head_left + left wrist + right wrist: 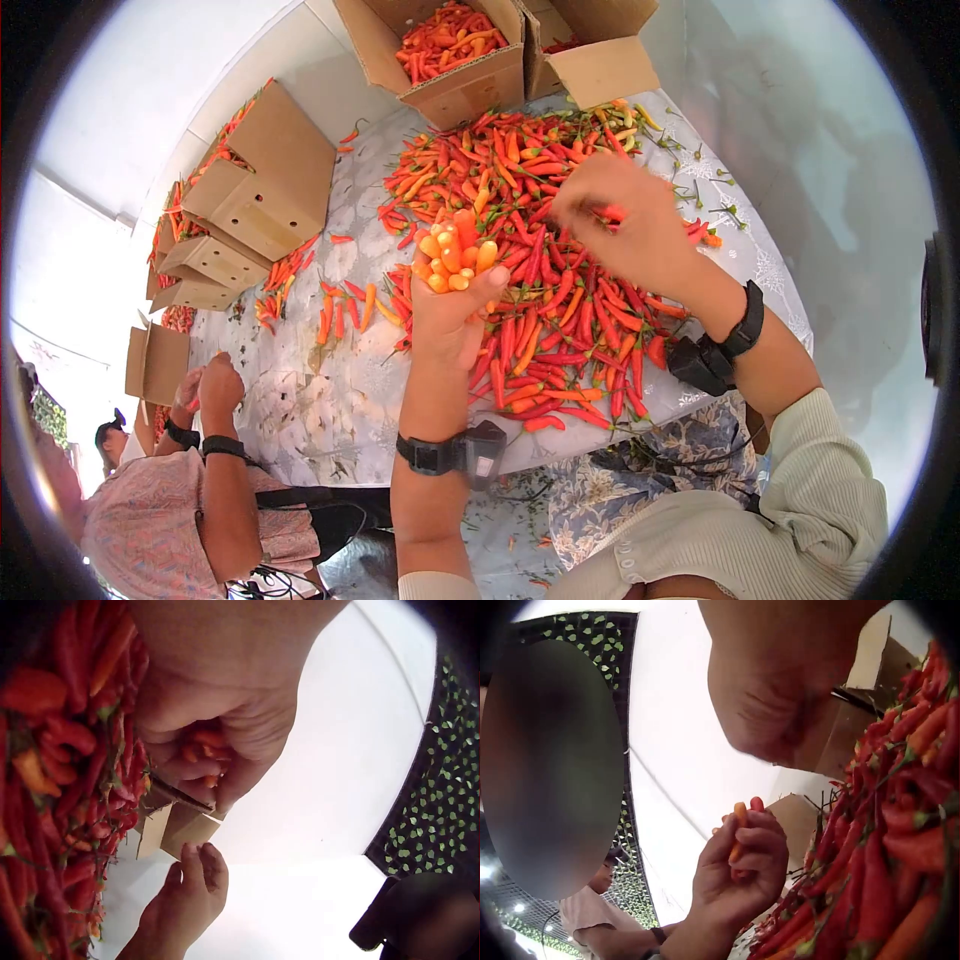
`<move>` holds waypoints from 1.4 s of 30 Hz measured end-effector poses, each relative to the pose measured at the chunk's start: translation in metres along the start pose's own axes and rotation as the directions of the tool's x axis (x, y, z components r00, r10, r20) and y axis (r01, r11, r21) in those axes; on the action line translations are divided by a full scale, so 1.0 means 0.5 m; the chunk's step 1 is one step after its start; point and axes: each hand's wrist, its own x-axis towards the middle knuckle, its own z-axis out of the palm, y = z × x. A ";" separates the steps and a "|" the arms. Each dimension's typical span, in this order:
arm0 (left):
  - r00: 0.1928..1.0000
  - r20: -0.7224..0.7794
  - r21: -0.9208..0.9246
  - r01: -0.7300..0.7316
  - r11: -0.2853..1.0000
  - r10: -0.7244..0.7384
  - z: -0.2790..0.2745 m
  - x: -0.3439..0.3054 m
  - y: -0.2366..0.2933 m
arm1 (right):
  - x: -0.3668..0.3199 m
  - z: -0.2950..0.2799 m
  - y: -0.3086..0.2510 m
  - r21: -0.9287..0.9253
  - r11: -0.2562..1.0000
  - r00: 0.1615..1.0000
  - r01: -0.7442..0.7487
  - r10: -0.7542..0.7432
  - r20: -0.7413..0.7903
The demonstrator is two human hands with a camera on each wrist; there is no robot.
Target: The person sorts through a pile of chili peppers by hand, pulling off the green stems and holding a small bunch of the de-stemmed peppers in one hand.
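Note:
A large heap of red and orange chili peppers (540, 330) covers the table in front of the person. The left hand (450, 310) grips a bunch of orange peppers (455, 250), their rounded ends pointing up; in the right wrist view its fingers (757, 838) curl round them. Above the heap's right side is the right hand (620, 215), blurred, fingers bent, with a bit of red at its fingertips. In the right wrist view the right hand (780, 697) hides whatever its fingers hold. Peppers also show inside the left hand (217, 697) in the left wrist view.
Cardboard boxes of peppers stand behind the heap (465, 95) and at the left (265, 180). Another person's hands (215, 390) are at the table's left edge. Loose peppers lie on the patterned tablecloth (290, 400); green stems (735, 215) lie at the right.

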 end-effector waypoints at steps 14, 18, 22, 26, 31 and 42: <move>1.000 0.019 0.006 -0.012 1.000 0.012 0.020 -0.005 0.015 | -0.062 0.053 -0.065 0.229 0.963 0.800 0.141 -0.247 0.547; 0.999 0.013 0.059 -0.035 0.998 0.034 0.010 -0.002 0.009 | -0.098 0.094 -0.065 0.157 0.958 0.759 0.239 -0.285 0.585; 0.997 0.036 0.098 -0.071 0.993 0.068 0.012 -0.001 0.008 | -0.094 0.090 -0.071 0.162 0.958 0.750 0.238 -0.288 0.595; 0.997 0.002 0.071 -0.074 0.995 0.074 0.013 0.002 0.007 | -0.094 0.090 -0.063 0.223 0.970 0.802 0.097 -0.209 0.560; 0.993 -0.048 0.043 -0.104 0.994 0.106 0.004 0.002 0.012 | -0.061 0.076 -0.062 0.333 0.943 0.965 -0.024 -0.065 0.253; 0.996 -0.013 0.226 -0.088 0.970 0.094 0.027 -0.005 0.009 | -0.044 0.061 -0.041 0.749 0.281 0.760 -0.600 0.494 0.423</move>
